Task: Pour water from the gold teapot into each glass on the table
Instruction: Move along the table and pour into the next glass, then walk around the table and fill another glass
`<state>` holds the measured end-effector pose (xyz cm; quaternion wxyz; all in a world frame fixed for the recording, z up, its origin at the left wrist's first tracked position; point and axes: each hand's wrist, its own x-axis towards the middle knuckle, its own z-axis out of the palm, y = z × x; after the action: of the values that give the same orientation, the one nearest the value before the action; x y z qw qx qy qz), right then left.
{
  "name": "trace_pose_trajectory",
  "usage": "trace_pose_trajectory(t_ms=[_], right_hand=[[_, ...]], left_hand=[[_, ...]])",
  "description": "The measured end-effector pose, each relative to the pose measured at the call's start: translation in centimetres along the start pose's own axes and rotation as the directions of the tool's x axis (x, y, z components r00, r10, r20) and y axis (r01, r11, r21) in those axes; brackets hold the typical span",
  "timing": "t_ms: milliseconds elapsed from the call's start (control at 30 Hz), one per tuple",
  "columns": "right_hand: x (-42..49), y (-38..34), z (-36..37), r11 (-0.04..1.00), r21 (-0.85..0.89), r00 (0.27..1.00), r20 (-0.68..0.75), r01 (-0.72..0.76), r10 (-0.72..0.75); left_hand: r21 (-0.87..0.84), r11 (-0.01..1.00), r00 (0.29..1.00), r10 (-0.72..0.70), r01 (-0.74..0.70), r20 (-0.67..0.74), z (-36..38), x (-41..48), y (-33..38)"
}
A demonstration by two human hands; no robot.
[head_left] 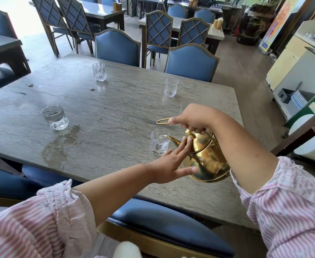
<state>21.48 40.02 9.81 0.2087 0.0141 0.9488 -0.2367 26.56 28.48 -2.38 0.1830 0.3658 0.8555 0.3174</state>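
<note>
My right hand (pixel 194 119) grips the handle of the gold teapot (pixel 207 157), which is tilted left with its spout over the rim of the nearest glass (pixel 158 143). That glass holds some water. My left hand (pixel 173 162) lies flat against the teapot's body and lid, fingers spread. Another glass (pixel 55 117) at the left holds water. Two glasses stand farther back, one (pixel 99 72) at the far left and one (pixel 170 87) at the far right. A further glass (pixel 182 108) peeks out behind my right hand, mostly hidden.
The grey stone table (pixel 115 108) has a wet patch (pixel 60 146) near its front left. Blue padded chairs (pixel 191 62) stand along the far side and one (pixel 162 218) right below me. A counter (pixel 302 71) stands at the right.
</note>
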Motion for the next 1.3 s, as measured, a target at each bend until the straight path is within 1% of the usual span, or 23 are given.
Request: trace_pose_trajectory(t_ms=[167, 333, 500, 600, 700, 767, 833, 900, 967, 1033, 1100, 1167, 1300], right_hand=[[0.0, 0.3, 0.0, 1.000, 0.024, 1.000, -0.011, 0.009, -0.009], [0.1, 1.3, 0.0, 0.997, 0.082, 1.000, -0.030, 0.000, 0.003], [-0.3, 3.5, 0.0, 0.979, 0.201, 0.994, -0.113, 0.025, -0.002], [-1.0, 5.1, 0.0, 0.950, 0.309, 0.987, -0.158, 0.045, 0.004], [-1.8, 7.2, -0.1, 0.914, 0.404, 0.977, -0.207, 0.046, 0.043], [-2.2, 8.6, -0.1, 0.864, 0.502, 0.964, -0.248, 0.046, 0.093], [-2.6, 10.2, 0.1, 0.768, 0.637, 0.944, -0.289, 0.068, 0.157], [-3.1, 11.7, 0.2, 0.658, 0.743, 0.931, -0.316, 0.121, 0.185], [-3.8, 13.3, 0.1, 0.588, 0.791, 0.922, -0.338, 0.171, 0.188], [-4.5, 15.0, -0.3, 0.556, 0.807, 0.917, -0.354, 0.201, 0.183], [-4.7, 16.7, -0.8, 0.519, 0.821, 0.910, -0.376, 0.240, 0.174], [-4.7, 18.9, -1.4, 0.479, 0.835, 0.908, -0.388, 0.272, 0.160], [-5.2, 23.5, -3.1, 0.441, 0.843, 0.915, -0.389, 0.309, 0.103]], left_hand=[[0.029, 1.000, 1.000, 0.006, -0.007, 0.011, -0.1, 0.0, -0.2], [0.048, 0.999, 1.000, 0.013, -0.014, 0.027, 0.0, 0.3, -0.4], [0.080, 0.997, 0.999, 0.006, -0.011, 0.053, 0.2, 1.0, -0.5], [0.102, 0.995, 0.998, 0.007, -0.012, 0.055, 0.3, 1.3, -0.4], [0.069, 0.997, 0.998, 0.021, -0.025, 0.061, 0.1, 1.8, -0.3], [0.016, 0.999, 0.999, 0.034, -0.034, 0.043, -0.3, 2.2, -0.2], [-0.061, 0.998, 0.999, 0.020, -0.018, 0.028, -0.8, 2.8, 0.3], [-0.092, 0.995, 0.999, 0.030, -0.028, 0.021, -1.1, 3.6, 1.2], [-0.033, 0.996, 0.997, 0.079, -0.079, 0.007, -0.8, 4.6, 2.1], [0.035, 0.995, 0.995, 0.095, -0.096, 0.016, -0.2, 5.7, 3.2], [0.036, 0.996, 0.996, 0.082, -0.083, 0.019, 0.7, 6.8, 4.2], [0.037, 0.995, 0.996, 0.090, -0.089, -0.012, 1.9, 8.0, 5.5], [0.218, 0.972, 0.992, 0.106, -0.091, -0.060, 5.4, 11.0, 8.0]])
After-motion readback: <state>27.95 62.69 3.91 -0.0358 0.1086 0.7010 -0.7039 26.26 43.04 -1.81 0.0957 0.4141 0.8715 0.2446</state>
